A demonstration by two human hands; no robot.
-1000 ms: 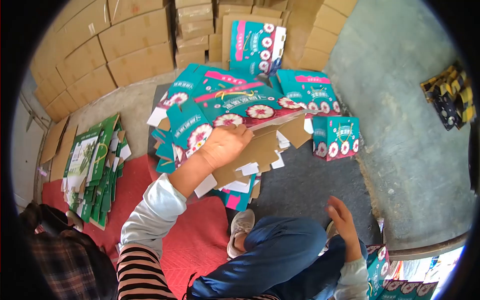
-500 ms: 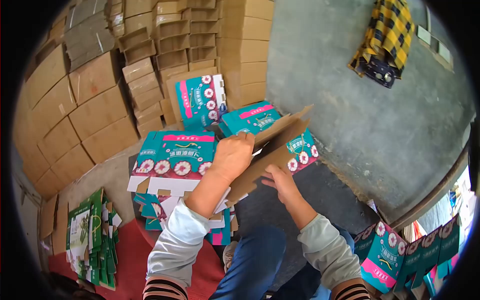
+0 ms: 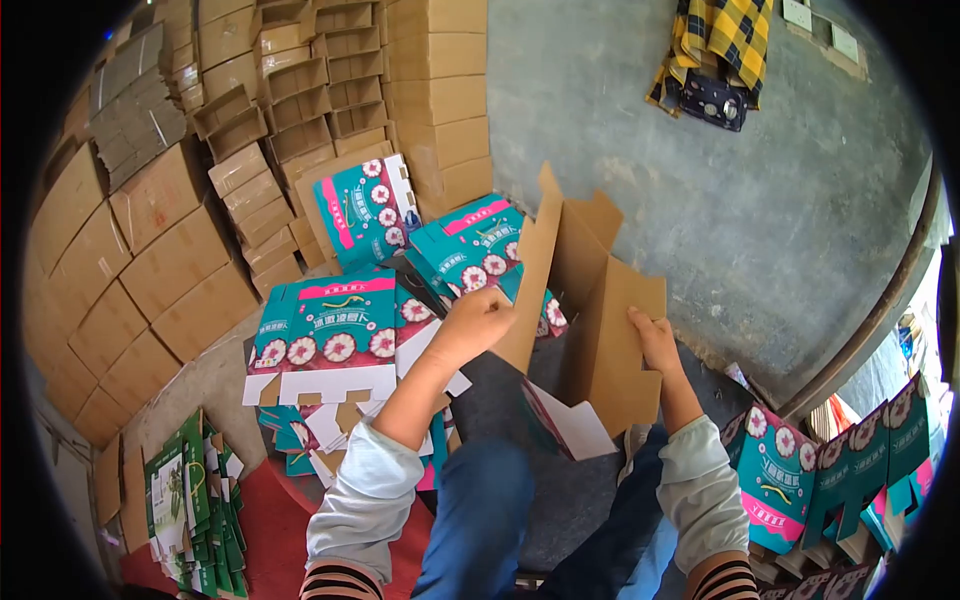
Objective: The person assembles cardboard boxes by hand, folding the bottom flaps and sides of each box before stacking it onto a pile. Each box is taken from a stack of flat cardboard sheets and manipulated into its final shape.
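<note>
An unfolded cardboard box (image 3: 610, 310), plain brown inside with a white flap at its bottom, stands opened out in front of me. My left hand (image 3: 475, 325) is closed on the box's left wall, its fingertips partly hidden. On the opposite side my right hand (image 3: 655, 340) grips the edge of the right wall, thumb showing on the inner face. Left of my left hand lies a stack of flat teal boxes (image 3: 340, 320) printed with a pink band and flower-like slices. Another pile of teal boxes (image 3: 470, 235) sits behind the open one.
Brown cartons (image 3: 190, 240) are piled high along the left and back. Flat green boxes (image 3: 195, 500) lie at lower left on a red surface (image 3: 290, 540). Several set-up teal boxes (image 3: 780, 470) stand at lower right. A yellow checked cloth (image 3: 720, 40) hangs on the grey wall (image 3: 600, 100).
The box has gone from nearly flat to spread wide open. My right hand has moved right and up with its wall, and the view has shifted to the right.
</note>
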